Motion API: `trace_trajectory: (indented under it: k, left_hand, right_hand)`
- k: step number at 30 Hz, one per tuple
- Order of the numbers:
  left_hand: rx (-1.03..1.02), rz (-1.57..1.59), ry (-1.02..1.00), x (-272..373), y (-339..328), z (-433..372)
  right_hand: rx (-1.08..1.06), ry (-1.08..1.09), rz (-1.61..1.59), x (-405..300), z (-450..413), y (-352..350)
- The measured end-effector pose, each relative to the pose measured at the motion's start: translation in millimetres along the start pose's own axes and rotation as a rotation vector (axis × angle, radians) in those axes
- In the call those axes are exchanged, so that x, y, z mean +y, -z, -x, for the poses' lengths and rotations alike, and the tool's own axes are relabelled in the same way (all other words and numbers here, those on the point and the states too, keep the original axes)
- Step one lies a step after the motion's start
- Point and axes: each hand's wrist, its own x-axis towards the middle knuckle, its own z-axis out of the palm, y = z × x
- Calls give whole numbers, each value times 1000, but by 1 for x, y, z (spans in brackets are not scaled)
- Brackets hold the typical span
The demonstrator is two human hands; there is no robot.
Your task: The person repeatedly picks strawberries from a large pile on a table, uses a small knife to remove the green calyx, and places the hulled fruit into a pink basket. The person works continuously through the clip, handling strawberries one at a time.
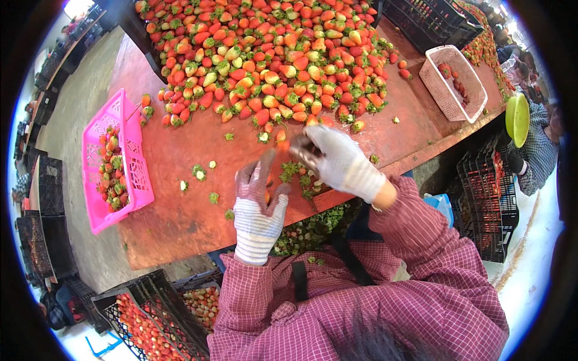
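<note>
My left hand (pixel 259 212), in a striped knit glove with stained fingers, is raised above the front of the red tabletop (pixel 167 225). Red fruit (pixel 268 196) shows between its thumb and fingers; whether it is gripped is unclear. My right hand (pixel 338 158), gloved too, is bent inward with dark, blurred fingertips. A blurred strawberry (pixel 283 146) is at those fingertips, close to the left index finger. Just beyond both hands spreads a large heap of strawberries (pixel 271 67) with green caps. Cut-off leafy caps (pixel 305 178) lie between and under the hands.
A pink plastic basket (pixel 140 173) with strawberries is at the left. At the right sits a pale pink basket (pixel 474 106) holding a few berries. Black crates (pixel 149 311) of hulled strawberries stand below left. Green trimmings (pixel 316 225) are under the table edge. A person (pixel 537 140) is at right.
</note>
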Motion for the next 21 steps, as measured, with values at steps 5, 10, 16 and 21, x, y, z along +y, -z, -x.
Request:
trace_trajectory:
  k: [5,10,16,21]
  left_hand:
    - [-53,113,63,7,-2,4]
    - [-63,217,93,16,1,10]
    - [-135,525,155,15,5,19]
    - [-161,999,328,7,19,28]
  right_hand:
    - [37,66,-271,-27,46,13]
    - [88,324,-10,-42,56,19]
    - [-10,-13,-519,-39,59,16]
    - [-33,-111,-299,-14,34,9]
